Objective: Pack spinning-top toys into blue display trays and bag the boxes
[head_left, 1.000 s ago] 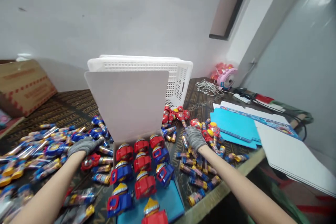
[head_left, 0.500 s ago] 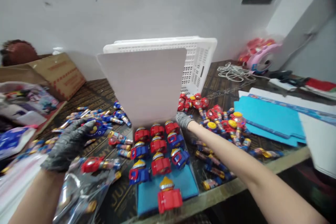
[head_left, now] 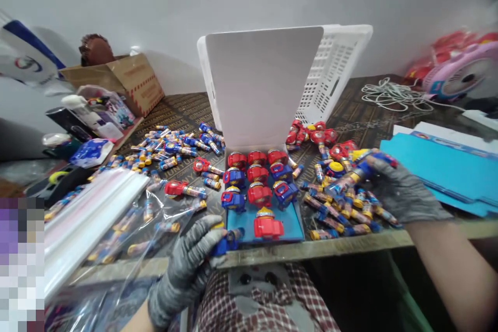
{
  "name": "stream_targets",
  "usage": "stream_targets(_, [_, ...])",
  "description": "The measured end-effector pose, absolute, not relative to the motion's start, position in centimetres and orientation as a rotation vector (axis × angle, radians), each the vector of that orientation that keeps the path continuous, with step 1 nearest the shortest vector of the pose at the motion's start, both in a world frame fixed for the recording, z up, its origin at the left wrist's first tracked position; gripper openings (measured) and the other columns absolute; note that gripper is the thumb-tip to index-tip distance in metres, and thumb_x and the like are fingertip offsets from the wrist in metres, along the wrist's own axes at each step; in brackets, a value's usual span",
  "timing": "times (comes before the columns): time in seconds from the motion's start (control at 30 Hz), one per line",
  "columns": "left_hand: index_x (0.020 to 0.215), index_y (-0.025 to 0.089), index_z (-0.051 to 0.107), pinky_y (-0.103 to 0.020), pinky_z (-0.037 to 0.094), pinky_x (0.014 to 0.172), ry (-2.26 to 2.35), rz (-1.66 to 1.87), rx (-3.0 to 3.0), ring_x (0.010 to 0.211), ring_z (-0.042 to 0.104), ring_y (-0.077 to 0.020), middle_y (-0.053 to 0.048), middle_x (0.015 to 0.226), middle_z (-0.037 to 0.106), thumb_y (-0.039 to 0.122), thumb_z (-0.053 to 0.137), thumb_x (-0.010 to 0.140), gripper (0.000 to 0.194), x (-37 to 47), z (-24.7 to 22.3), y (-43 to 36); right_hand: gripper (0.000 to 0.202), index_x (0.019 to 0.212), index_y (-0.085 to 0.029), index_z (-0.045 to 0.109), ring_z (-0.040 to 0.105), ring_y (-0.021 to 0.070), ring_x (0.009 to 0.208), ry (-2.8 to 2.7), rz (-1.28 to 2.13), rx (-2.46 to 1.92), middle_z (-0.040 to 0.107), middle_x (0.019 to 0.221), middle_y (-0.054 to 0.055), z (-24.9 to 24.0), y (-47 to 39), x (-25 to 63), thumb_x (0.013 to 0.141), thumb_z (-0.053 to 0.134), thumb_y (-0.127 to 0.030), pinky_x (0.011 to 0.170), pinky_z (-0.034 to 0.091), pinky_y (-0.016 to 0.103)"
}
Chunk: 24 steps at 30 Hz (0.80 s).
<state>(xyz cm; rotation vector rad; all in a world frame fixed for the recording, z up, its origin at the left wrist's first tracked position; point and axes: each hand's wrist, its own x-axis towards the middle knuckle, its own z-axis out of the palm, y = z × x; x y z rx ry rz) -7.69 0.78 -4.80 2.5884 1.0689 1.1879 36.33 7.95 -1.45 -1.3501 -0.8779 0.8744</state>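
My left hand, in a grey knit glove, is closed around a small blue toy with a tube on it, at the table's front edge. It is just left of the front of an open display box with a blue floor and a raised white lid. Rows of red and blue toys with yellow tops stand in the box, among them a red toy at the front. Over the right pile, my right hand, also gloved, grips a blue and yellow toy with a clear tube attached.
Behind the lid leans a white plastic basket. Small labelled tubes are heaped to the left, partly under clear plastic bags. Flat blue card sheets lie at right. Farther back are a coiled cord and a pink fan.
My left hand has come from the left pile to the table edge with a blue toy. My right hand has left the box's rear right side and now holds a toy over the right pile.
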Motion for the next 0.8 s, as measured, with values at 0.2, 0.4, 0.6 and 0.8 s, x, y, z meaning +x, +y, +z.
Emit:
stream_targets(0.2, [0.118,0.013,0.059,-0.039,0.055,0.091,0.820,0.959,3.000,0.110,0.062,-0.0245,-0.017,0.116,0.067,0.021,0.047,0.094,0.028,-5.9,-4.6,2.2,0.046,0.095,-0.024,0.064,0.065,0.0229,0.071,-0.975,0.721,-1.483,0.068,0.088,0.004,-3.0,1.8,32.5,0.060,0.078,-0.050,0.063,0.057,0.040])
stream_targets(0.4, [0.121,0.023,0.063,-0.057,0.044,0.099,1.208,0.928,2.931,0.120,0.053,-0.0332,-0.014,0.130,0.058,0.047,0.053,0.090,0.041,-4.2,-3.9,5.6,0.050,0.110,-0.016,0.060,0.067,0.0278,0.089,-1.541,-0.403,-1.467,0.069,0.099,0.013,-5.7,0.7,25.5,0.078,0.068,-0.055,0.079,0.056,0.043])
stream_targets(0.6, [0.145,0.019,0.040,-0.053,0.018,0.118,1.137,0.684,2.454,0.146,0.021,-0.0281,-0.013,0.156,0.029,0.055,0.041,0.093,0.063,-4.2,-4.2,8.1,0.038,0.118,-0.016,0.059,0.069,0.0264,0.081,-1.941,-0.703,-1.454,0.069,0.099,0.016,-7.7,-0.3,22.0,0.086,0.060,-0.038,0.066,0.056,0.035])
stream_targets(0.8, [0.122,0.020,0.062,-0.045,0.040,0.109,1.298,1.350,1.876,0.127,0.053,-0.0216,-0.009,0.134,0.059,0.049,0.053,0.090,0.044,-2.2,3.1,15.4,0.065,0.122,-0.018,0.060,0.068,0.0328,0.094,-2.056,-0.249,-1.749,0.066,0.114,0.019,-7.3,1.7,22.8,0.069,0.074,-0.053,0.074,0.057,0.041])
